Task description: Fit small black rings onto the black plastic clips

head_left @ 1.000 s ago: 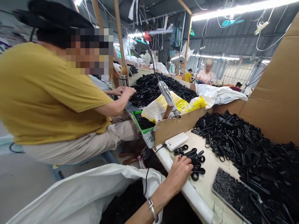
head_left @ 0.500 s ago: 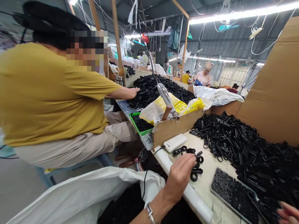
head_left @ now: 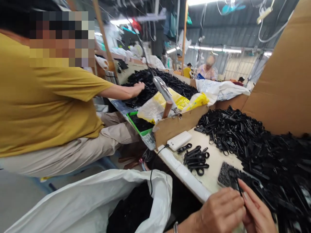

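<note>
My left hand (head_left: 222,208) and my right hand (head_left: 257,210) are together at the lower right, over the table's near edge. Between their fingertips is a black plastic piece (head_left: 234,178), with what looks like a ring at its upper end. Both hands' fingers are closed around its lower part, which they largely hide. Behind it lies a shallow tray (head_left: 222,173) of tiny black parts, partly covered by the hands. A small group of black ringed pieces (head_left: 196,159) rests on the table to the left.
A large heap of black pieces (head_left: 274,155) fills the right side before a cardboard wall (head_left: 284,71). A white power bank (head_left: 179,141) with a cable lies near a low cardboard divider (head_left: 181,126). Below is a white sack (head_left: 80,200). A co-worker (head_left: 48,106) reaches toward another heap.
My left hand has moved right, away from the small group of pieces, and met my right hand. A black piece is now between them. The view has shifted slightly right.
</note>
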`<state>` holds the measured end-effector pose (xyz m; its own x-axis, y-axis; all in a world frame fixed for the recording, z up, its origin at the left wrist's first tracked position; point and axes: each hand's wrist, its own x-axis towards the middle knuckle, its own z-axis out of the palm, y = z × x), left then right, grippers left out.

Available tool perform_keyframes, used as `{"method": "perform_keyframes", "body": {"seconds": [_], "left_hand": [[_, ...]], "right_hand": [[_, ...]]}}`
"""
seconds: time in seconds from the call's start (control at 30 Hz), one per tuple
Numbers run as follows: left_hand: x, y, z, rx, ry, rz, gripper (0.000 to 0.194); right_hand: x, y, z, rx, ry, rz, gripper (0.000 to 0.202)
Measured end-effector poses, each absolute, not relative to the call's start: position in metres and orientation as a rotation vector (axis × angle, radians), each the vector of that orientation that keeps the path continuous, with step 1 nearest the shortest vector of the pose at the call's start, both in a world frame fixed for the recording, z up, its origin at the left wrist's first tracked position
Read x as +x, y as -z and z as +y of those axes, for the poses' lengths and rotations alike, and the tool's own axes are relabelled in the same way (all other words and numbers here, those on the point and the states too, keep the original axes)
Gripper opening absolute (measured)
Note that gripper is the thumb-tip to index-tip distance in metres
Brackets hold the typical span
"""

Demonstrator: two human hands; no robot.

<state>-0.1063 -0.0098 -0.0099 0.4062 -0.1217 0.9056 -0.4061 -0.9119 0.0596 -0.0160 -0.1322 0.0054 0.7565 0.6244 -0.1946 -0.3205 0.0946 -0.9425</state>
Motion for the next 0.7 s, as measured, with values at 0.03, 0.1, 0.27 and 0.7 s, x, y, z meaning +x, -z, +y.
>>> {"method": "perform_keyframes", "body": {"seconds": [0.03, 0.1, 0.27, 0.7], "left_hand": [[-0.114, 0.002, -0.010, 2.325, -1.433, -0.438, 0.024], [-0.125, -0.013, -0.007, 2.218, -1.378, -0.364, 0.020], [-0.126, -0.020, 0.013, 2.125, -1.287, -0.027, 0.021], [-0.113, -0.001, 0.026, 1.987, -0.968, 0.158, 0.025]], "right_hand": [[-0.018, -0.009, -0.133, -1.266, -0.710, -0.268, 0.050], [-0.023, -0.017, -0.132, -1.206, -0.691, -0.237, 0.049], [-0.027, -0.029, -0.125, -1.176, -0.669, -0.222, 0.045], [-0.025, -0.017, -0.127, -1.199, -0.699, -0.247, 0.041]]}}
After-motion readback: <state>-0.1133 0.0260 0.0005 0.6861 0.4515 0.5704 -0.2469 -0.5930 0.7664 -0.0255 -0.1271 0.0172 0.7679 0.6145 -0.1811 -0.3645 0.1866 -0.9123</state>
